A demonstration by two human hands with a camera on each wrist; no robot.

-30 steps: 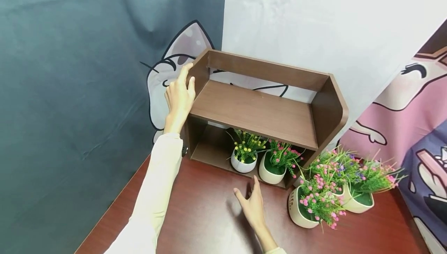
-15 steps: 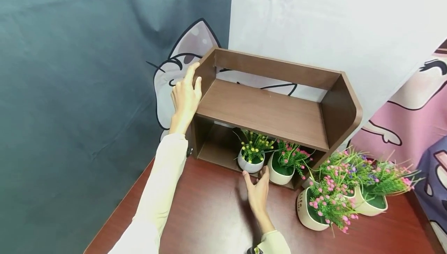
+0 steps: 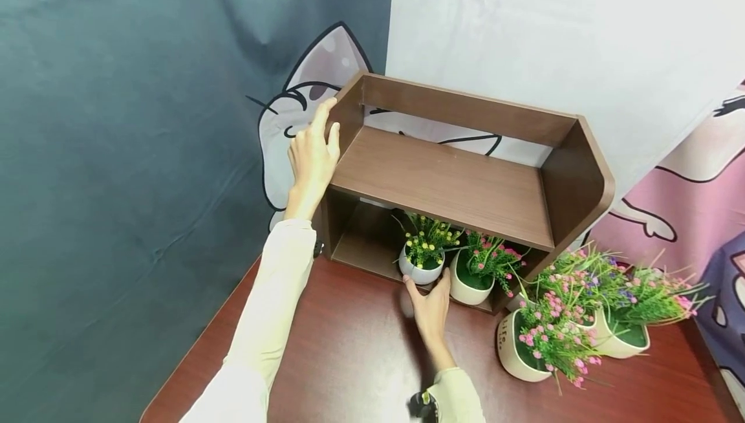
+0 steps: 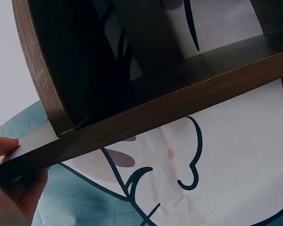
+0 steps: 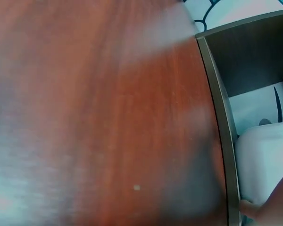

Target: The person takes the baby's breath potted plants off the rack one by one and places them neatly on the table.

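Observation:
My left hand (image 3: 314, 154) grips the left side panel of a brown wooden shelf (image 3: 448, 174). In the left wrist view, the thumb (image 4: 7, 143) and fingers of that hand lie on opposite faces of the panel. My right hand (image 3: 432, 310) is at the front of the lower compartment, its thumb and fingers spread round a white flowerpot (image 3: 420, 273) with yellow flowers. The right wrist view shows the pot's white wall (image 5: 264, 160) between the fingers. Just to the right, a cream flowerpot (image 3: 470, 290) with pink flowers stands in the same compartment.
Right of the shelf, on the reddish-brown table (image 3: 343, 345), a cream pot (image 3: 518, 361) marked "life" holds pink flowers. Another potted plant (image 3: 625, 339) stands behind it, among more flowers. Fabric hangings (image 3: 145, 119) with cartoon prints surround the table.
My right hand has moved forward from over the table to the white flowerpot, and its fingers now sit round it. The left hand stays on the side panel. The head view has shifted slightly.

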